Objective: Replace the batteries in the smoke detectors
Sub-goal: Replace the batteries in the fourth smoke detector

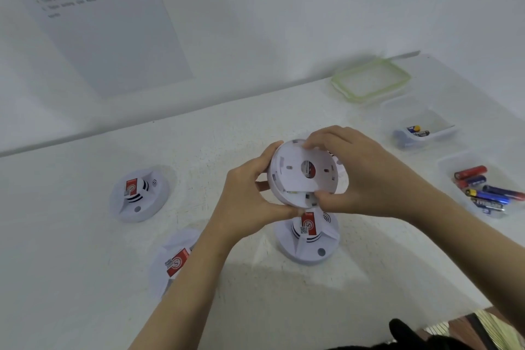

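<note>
White table [71, 250] | three red-labelled smoke detectors [139, 194] | left hand [250, 199], right hand [363, 176] fingers clamped round fourth detector [295, 176] | wall sheet [113, 37] illegible

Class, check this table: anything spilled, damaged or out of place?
Nothing stands out: three detectors rest on the table, batteries lie inside two tubs, the green-rimmed lid lies flat, both hands hold a fourth detector.
</note>
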The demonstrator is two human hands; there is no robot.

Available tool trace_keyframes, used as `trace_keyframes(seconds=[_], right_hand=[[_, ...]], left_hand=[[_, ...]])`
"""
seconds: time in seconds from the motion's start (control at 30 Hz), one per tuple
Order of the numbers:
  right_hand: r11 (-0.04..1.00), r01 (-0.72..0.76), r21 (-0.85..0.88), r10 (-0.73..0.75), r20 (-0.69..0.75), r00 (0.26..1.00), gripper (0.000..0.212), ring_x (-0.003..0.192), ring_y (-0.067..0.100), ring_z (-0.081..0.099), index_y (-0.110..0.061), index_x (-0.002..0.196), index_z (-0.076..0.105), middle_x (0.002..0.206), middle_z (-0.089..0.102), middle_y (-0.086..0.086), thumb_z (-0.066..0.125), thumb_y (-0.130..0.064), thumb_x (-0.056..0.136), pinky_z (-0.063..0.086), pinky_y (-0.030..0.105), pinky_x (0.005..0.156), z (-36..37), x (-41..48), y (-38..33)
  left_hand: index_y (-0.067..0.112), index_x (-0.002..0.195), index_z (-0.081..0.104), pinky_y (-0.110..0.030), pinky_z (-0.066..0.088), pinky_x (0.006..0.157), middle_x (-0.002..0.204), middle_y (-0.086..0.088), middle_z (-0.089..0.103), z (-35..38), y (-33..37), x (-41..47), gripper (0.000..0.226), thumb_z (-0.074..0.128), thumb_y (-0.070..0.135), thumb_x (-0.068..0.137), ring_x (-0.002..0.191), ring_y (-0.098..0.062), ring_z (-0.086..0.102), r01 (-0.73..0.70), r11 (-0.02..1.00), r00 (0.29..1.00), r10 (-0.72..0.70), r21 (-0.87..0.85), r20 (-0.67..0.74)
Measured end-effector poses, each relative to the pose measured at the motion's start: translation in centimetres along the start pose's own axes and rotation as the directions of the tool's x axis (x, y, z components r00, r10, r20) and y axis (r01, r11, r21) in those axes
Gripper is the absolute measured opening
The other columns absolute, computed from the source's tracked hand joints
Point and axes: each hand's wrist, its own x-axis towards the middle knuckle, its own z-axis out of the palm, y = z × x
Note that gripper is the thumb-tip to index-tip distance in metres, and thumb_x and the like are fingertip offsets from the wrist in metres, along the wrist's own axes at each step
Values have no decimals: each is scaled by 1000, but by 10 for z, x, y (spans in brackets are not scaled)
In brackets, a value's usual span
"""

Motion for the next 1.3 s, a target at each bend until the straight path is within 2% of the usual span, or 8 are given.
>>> trace_keyframes(seconds=[0.3, 0.43, 0.53, 0.8, 0.97, 1.07, 1.2, 1.3], right_hand=[[998, 50, -33, -46, 109, 993, 64, 97, 9, 44, -21, 125, 50, 111, 50, -6, 74, -39, 68, 38, 22, 85, 11, 24, -7], [980, 123, -157, -104, 124, 987, 67, 92, 9, 39, -23, 125, 54, 109, 51, -5, 72, -51, 67, 27, 23, 82, 7, 35, -6], [963, 149, -223, -121, 134, 984, 62, 91, 15, 47, -22, 120, 58, 108, 58, -3, 75, -46, 66, 22, 23, 79, 5, 40, -6], [909, 211, -359, -181, 117, 977, 57, 75, 23, 55, -8, 108, 60, 93, 62, 5, 59, -40, 61, 35, 29, 70, 16, 48, -10], [967, 190, -173, -184, 49, 982, 61, 83, 11, 48, -15, 114, 57, 105, 58, -2, 53, -47, 63, 28, 20, 75, 17, 50, -6], [989, 125, -81, -126, -9, 992, 60, 85, 1, 37, -19, 116, 55, 107, 55, -7, 54, -48, 63, 27, 19, 76, 20, 51, 1], [996, 9, -93, -9, 6, 1000, 60, 104, 17, 46, -20, 119, 56, 118, 53, -1, 61, -42, 64, 32, 29, 88, 31, 50, 10], [988, -18, -151, 39, 141, 989, 60, 137, 25, 22, -23, 126, 54, 149, 30, 6, 68, -37, 70, 17, 39, 111, 42, 50, 14]], left_hand=[[20, 139, 49, -11, 50, 83, 122, 13, 63, -19, -6, -3, 92, 92, 14, 57, 111, 4, 57, 14, 998, 1000, -13, 69, -18], [25, 136, 52, -9, 49, 80, 117, 18, 63, -28, -9, -7, 91, 91, 9, 55, 109, 5, 57, 27, 997, 998, -23, 69, -54], [35, 131, 49, -6, 48, 78, 115, 26, 61, -31, -12, -9, 93, 92, 7, 53, 107, 10, 56, 32, 997, 995, -26, 64, -92], [29, 136, 47, -7, 48, 79, 115, 19, 61, -34, -17, -7, 96, 91, 8, 53, 106, 8, 56, 22, 994, 995, -12, 106, -95], [45, 124, 45, -5, 48, 78, 105, 33, 62, -41, -18, -5, 94, 91, 4, 53, 101, 12, 56, 30, 994, 990, -15, 103, -143], [35, 130, 50, -9, 49, 81, 107, 23, 65, -49, -24, -4, 90, 89, 3, 56, 99, 8, 59, 49, 994, 982, -29, 101, -189], [34, 130, 50, -5, 48, 79, 111, 17, 62, -59, -36, -3, 88, 89, 4, 57, 100, 6, 57, 113, 989, 946, -78, 96, -314], [19, 133, 51, -3, 48, 75, 117, 3, 61, -67, -44, 2, 86, 89, 4, 57, 107, -8, 57, 158, 984, 920, -116, 84, -374]])
